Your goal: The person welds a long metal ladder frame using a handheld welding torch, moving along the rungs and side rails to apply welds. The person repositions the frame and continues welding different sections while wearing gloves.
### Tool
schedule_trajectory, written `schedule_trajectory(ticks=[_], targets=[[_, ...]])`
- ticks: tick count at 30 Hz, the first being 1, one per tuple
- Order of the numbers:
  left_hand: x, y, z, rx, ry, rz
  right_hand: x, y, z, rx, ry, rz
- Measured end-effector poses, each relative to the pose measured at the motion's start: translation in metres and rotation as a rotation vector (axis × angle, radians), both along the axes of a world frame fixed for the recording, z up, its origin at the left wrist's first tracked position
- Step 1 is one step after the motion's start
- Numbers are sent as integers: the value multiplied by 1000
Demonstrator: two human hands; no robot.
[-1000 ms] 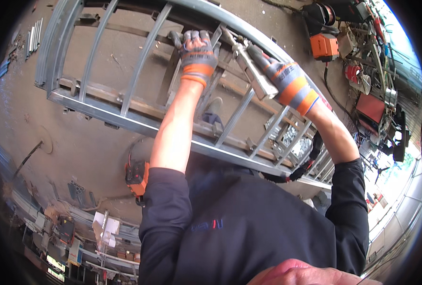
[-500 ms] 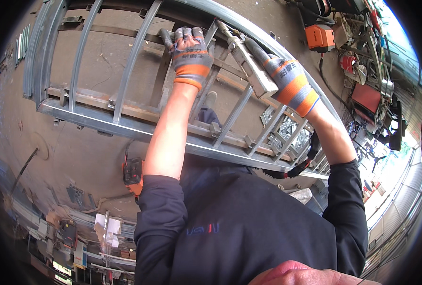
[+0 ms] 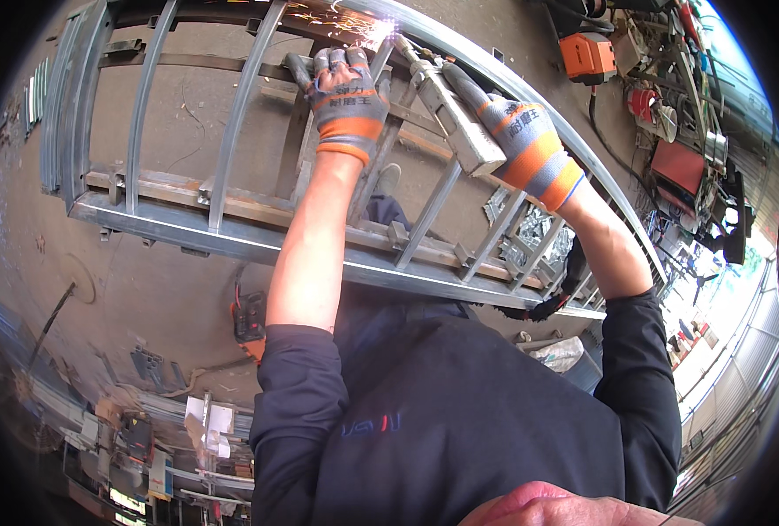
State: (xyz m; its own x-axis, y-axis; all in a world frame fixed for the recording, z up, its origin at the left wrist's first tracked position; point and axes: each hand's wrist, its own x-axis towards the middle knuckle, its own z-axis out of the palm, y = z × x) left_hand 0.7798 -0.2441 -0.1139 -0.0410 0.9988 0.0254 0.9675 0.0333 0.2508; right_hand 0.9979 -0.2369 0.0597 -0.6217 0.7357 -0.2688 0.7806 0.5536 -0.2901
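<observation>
My right hand (image 3: pixel 530 145), in a grey and orange work glove, is closed around a pale welding gun (image 3: pixel 456 123). The gun's narrow nozzle points up and left. At its tip, bright sparks (image 3: pixel 381 31) fly leftward from a joint on the long metal frame (image 3: pixel 254 83), where a short crossbar meets the far rail. Just left of that joint my left hand (image 3: pixel 348 101), gloved alike, has its fingers bent over the frame and its thumb out to the side. What its fingertips press on is partly hidden.
Near the middle of the frame a shoe (image 3: pixel 389 180) shows between the bars. Small metal pieces (image 3: pixel 530 232) lie beneath its right part. A dark cable (image 3: pixel 552 302) runs near my right side. An orange machine (image 3: pixel 587 57) stands at the far right, an orange-black tool (image 3: pixel 249 320) at lower left.
Sparks and a bright glow have appeared at the nozzle tip. The gun and both hands have shifted slightly to the left in view, as has most of the frame.
</observation>
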Motion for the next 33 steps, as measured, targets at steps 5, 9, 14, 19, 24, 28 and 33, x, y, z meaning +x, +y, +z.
schedule_trajectory(ticks=[5,9,14,19,24,28,33], targets=[[1,0,-7,40,-28,2,-2,1,3,-32,-110,-21],[1,0,-5,3,-13,1,-1,2,0,54,-81,48],[-1,-2,-2,71,-46,-10,3,1,-3,91,-30,51],[0,1,-4,-48,-113,16,6,-1,1,15,-58,6],[-1,3,-3,-110,-113,16,6,-2,6,-57,-94,-48],[0,1,-4,80,-105,29,6,-4,8,-73,-130,-54],[0,1,-9,87,-96,13,12,-6,5,-17,-130,-20]])
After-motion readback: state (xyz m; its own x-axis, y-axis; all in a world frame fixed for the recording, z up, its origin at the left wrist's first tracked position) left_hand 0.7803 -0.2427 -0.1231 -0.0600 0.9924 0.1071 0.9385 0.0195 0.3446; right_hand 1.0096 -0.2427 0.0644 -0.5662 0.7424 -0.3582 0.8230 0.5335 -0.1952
